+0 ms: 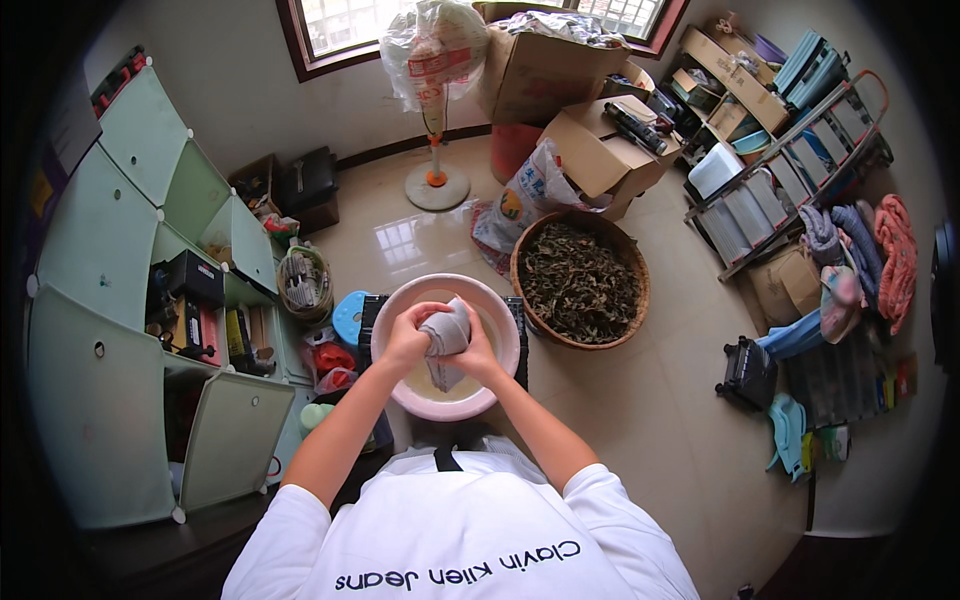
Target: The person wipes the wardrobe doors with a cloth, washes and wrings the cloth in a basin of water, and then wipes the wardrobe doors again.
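Observation:
A bunched grey cloth [448, 334] is held between my two hands above a pink plastic basin [448, 413]. My left hand [407, 334] grips the cloth from its left side, fingers curled over the upper edge. From the other side, my right hand [478, 351] closes around it. The cloth's lower end hangs down towards cloudy, pale water [484, 311] in the basin; whether it touches the water I cannot tell. The basin rests on a black support [369, 330], mostly hidden beneath it.
A wicker basket [581, 281] of dried leaves stands right of the basin. Left are a blue stool [347, 318] and pale green cube cabinets [97, 225] with some doors ajar. Ahead is a plastic-covered fan [436, 184]. A folded stepladder [787, 176] leans at the right.

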